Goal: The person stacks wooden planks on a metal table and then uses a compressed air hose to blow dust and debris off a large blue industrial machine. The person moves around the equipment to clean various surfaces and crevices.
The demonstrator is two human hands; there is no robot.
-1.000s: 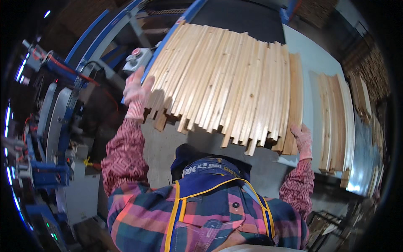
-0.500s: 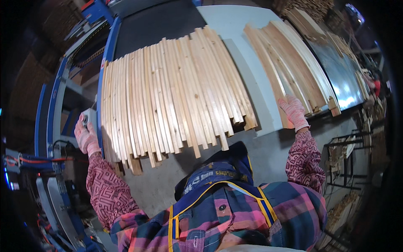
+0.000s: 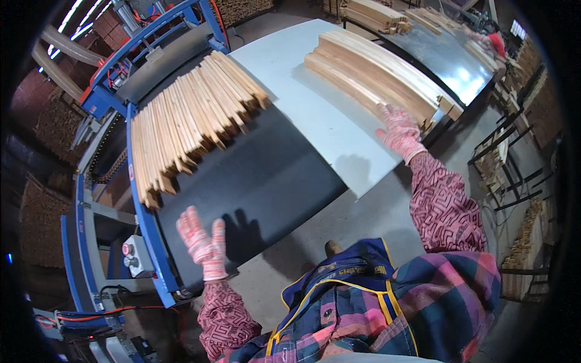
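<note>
My left hand, in a pink and white knit glove, hovers over the near part of a black conveyor belt. Its fingers are spread and hold nothing. Farther up the belt lies a wide row of narrow wooden strips, side by side with uneven near ends. My right hand, gloved alike, is by the near end of a stack of wooden boards on a pale sheet-topped table. Its fingers are stretched out; whether they touch the wood I cannot tell.
A blue machine frame spans the belt's far end. A grey control box with knobs sits on the left rail. Beyond the stack stands a shiny metal table bearing more wood. Black metal racks stand at the right.
The row of strips has moved away along the belt, baring its near part. My left hand has left the control box and come over the belt. The view has shifted.
</note>
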